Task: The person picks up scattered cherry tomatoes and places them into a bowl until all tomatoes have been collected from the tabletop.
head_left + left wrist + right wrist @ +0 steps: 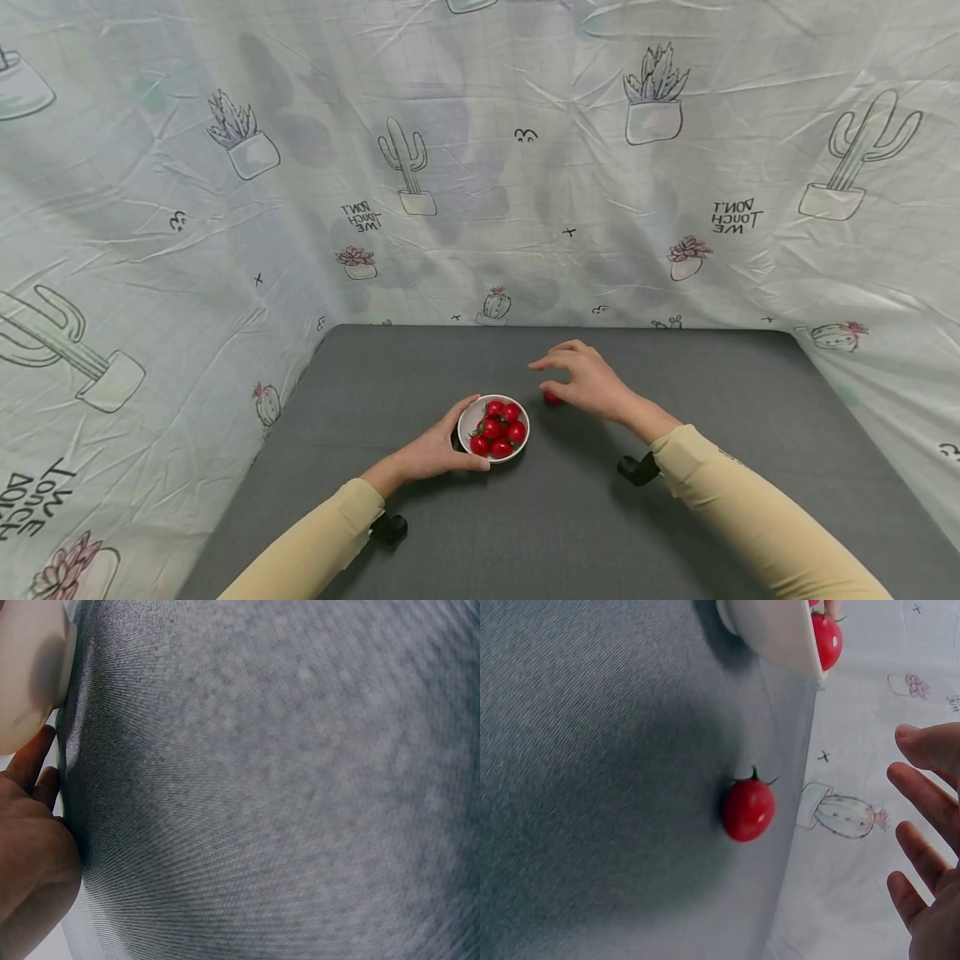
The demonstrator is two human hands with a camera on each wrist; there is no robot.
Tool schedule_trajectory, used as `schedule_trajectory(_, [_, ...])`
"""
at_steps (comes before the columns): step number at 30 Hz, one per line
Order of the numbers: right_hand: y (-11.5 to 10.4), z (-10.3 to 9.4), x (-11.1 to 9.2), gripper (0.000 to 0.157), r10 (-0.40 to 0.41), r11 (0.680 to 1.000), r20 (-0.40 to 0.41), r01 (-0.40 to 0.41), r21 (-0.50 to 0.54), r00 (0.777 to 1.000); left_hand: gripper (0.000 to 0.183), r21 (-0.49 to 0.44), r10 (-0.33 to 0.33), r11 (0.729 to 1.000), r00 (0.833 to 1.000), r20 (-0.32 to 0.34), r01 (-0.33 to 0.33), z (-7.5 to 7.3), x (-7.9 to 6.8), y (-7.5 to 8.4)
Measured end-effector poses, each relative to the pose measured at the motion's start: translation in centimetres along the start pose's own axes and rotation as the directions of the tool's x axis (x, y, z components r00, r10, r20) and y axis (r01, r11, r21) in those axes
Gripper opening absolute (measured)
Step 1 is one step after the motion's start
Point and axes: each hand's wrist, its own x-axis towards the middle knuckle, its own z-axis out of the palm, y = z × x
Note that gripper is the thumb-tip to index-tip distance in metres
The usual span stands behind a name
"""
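Observation:
A small white bowl (468, 419) stands on the grey table, holding several red cherry tomatoes (491, 428) with green stems. My left hand (432, 450) grips it from the left, thumb along the near side and fingers curving round the far side. The left wrist view shows the bowl's pale outer wall (26, 682) above the fingers. To the right of the bowl lies a single loose tomato (748, 810), stem on, partly covered by my right hand (588, 383) in the head view. That hand hovers over it with fingers spread and nothing between them.
The grey cloth-covered table (465, 533) reaches back to a pale curtain (480, 167) printed with potted cacti, which also hangs along the sides. A black wrist mount (637, 469) sits under the right forearm, another (388, 528) under the left.

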Motion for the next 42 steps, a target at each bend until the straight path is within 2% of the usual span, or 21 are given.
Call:
schedule_trajectory(14, [2.3,0.3,-0.5,0.033,0.074,0.997,0.033,-0.073,-0.015,0.997,0.110,0.016,0.017,1.000,1.000,-0.005,-0.017,0.0,0.0,-0.2])
schedule_trajectory(20, [3.3,0.7,-0.7,0.039,0.106,0.994,0.086,-0.104,-0.022,0.991,0.111,0.009,0.018,1.000,1.000,-0.004,-0.018,-0.1,-0.1,-0.1])
schedule_trajectory(31, [4.7,1.7,-0.8,0.051,0.123,0.991,0.150,-0.113,-0.074,0.981,0.111,0.002,0.020,1.000,1.000,0.001,-0.020,-0.1,0.1,-0.1])
schedule_trajectory(42, [6.1,2.3,-0.8,0.048,0.127,0.991,0.161,-0.117,-0.069,0.979,0.111,0.004,0.006,1.000,1.000,-0.010,-0.006,0.1,0.2,0.1])
